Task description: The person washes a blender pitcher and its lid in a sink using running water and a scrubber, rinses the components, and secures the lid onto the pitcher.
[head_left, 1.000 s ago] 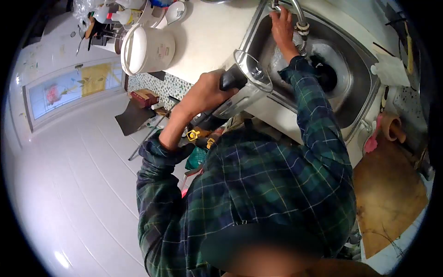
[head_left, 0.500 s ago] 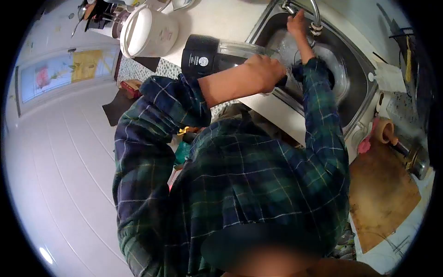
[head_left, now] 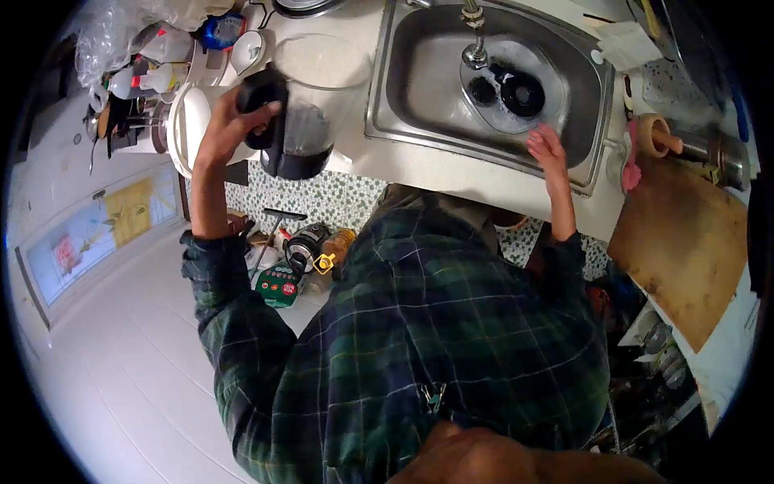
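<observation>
My left hand (head_left: 234, 129) is closed around the black handle of a clear blender jar (head_left: 308, 125). The jar is upright by the counter's front edge, its wide rim facing up and its black base at the bottom. Some cloudy wetness shows low inside it. My right hand (head_left: 548, 147) is open and holds nothing, above the front rim of the metal sink (head_left: 419, 105). In the sink lie a black ring-shaped part (head_left: 522, 95) and a smaller round black piece (head_left: 482, 90), with suds around them. Water does not visibly run from the faucet (head_left: 476, 52).
A white bucket (head_left: 184, 129) stands left of the jar, with a small white bowl (head_left: 247, 50) and bottles behind. Right of the sink are a wooden mortar (head_left: 651, 135) and a cutting board (head_left: 685, 242). Several items, including a green box (head_left: 276, 284), crowd the floor.
The blender jar has gone from lying tilted toward the sink to upright, farther left. My right hand has left the faucet and come back to the sink's front side.
</observation>
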`<state>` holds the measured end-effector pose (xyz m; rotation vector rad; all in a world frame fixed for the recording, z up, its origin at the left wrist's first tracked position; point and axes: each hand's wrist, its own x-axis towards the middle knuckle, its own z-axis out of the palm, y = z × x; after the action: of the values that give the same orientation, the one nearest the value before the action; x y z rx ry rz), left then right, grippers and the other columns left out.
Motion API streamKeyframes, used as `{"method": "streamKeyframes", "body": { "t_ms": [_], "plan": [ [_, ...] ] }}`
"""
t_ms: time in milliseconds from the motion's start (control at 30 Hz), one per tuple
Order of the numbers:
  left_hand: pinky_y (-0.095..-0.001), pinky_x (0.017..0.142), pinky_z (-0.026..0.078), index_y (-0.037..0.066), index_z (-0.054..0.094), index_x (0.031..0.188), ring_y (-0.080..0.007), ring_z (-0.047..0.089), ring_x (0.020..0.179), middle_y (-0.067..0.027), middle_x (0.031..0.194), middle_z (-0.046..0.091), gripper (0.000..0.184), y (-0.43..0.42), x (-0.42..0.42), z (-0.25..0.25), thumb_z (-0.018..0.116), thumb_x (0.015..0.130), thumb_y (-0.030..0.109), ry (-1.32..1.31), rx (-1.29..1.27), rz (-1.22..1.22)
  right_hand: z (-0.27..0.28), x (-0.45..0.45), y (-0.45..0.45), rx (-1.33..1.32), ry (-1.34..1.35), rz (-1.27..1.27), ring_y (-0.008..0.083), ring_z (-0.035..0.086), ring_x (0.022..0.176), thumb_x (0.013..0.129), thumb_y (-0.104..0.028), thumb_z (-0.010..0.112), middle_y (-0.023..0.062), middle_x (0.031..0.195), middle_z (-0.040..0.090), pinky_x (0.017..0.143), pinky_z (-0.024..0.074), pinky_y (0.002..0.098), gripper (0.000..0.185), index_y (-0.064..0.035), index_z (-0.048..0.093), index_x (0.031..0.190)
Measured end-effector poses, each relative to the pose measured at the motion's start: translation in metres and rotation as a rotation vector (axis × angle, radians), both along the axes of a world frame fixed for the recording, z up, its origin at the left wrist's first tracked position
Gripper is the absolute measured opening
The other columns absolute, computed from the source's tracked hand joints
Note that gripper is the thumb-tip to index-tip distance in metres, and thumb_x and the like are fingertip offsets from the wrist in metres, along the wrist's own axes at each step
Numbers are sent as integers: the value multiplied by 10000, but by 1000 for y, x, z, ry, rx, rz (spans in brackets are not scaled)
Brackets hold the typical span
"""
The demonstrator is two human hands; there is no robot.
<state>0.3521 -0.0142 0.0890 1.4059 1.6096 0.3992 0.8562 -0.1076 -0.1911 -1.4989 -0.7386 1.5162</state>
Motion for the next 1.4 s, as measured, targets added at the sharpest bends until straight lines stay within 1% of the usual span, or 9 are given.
{"method": "streamKeyframes", "body": {
  "t_ms": [167,500,700,900,967,1067,1100,1333,1400],
  "plan": [
    [-255,787,454,-6,611,1008,-125,581,794,-37,897,641,324,-21,-24,-47,693,695,10,-219,277,231,7,12,-35,-47,5,-164,190,583,977,899,-143,531,129,1154,545,843,467,296,391,-89,429,1272],
    [-273,772,458,-26,607,962,-139,590,771,-58,877,638,304,23,-6,-122,662,664,-29,-557,439,381,56,-41,-31,-35,36,-134,245,570,1026,935,-190,484,156,1206,504,884,462,333,407,-58,359,1299],
    [-297,778,480,-51,588,992,-170,608,809,-91,917,639,333,43,-22,-159,619,661,-66,-605,483,321,0,-30,-30,-16,4,-194,215,587,989,916,-191,526,145,1152,560,843,476,319,334,-79,471,1226],
    [-326,906,425,-37,510,1125,-214,562,985,-121,1087,567,462,34,-37,-181,648,687,-81,-710,479,436,-49,-16,44,123,-839,206,216,563,962,829,-167,604,110,1142,575,851,423,247,372,-77,545,1185],
    [-335,940,398,-28,495,1156,-214,542,1024,-115,1131,546,483,30,-37,-180,653,702,-75,-698,487,451,-113,-5,68,269,-1183,395,308,438,1193,751,-219,684,171,1326,427,945,388,375,630,-180,424,1323],
    [-343,966,364,-23,454,1213,-209,519,1047,-107,1171,526,527,30,-52,-183,666,731,-39,-657,463,359,-77,-36,94,20,-1428,486,399,184,1336,702,-271,727,160,1466,186,987,302,555,897,-271,195,1424],
    [-337,960,364,-24,450,1218,-205,515,1046,-107,1175,523,527,28,-52,-177,668,738,-32,-526,416,347,-83,-38,102,-11,-1407,513,451,80,1339,679,-277,742,132,1495,51,951,271,656,1047,-310,22,1438],
    [-281,760,469,-7,511,1039,-152,549,808,-80,924,570,235,-53,-34,-196,608,832,47,-64,619,518,-106,-42,119,-109,-1528,620,446,88,1325,622,-339,786,121,1483,61,939,314,645,1047,-323,111,1422],
    [-266,675,489,19,520,964,-126,529,722,-61,864,552,125,-75,33,-207,571,853,46,-315,436,490,-121,-25,120,69,-1583,617,435,106,1322,619,-374,780,122,1470,101,930,345,622,1012,-297,157,1412]
  ]
}}
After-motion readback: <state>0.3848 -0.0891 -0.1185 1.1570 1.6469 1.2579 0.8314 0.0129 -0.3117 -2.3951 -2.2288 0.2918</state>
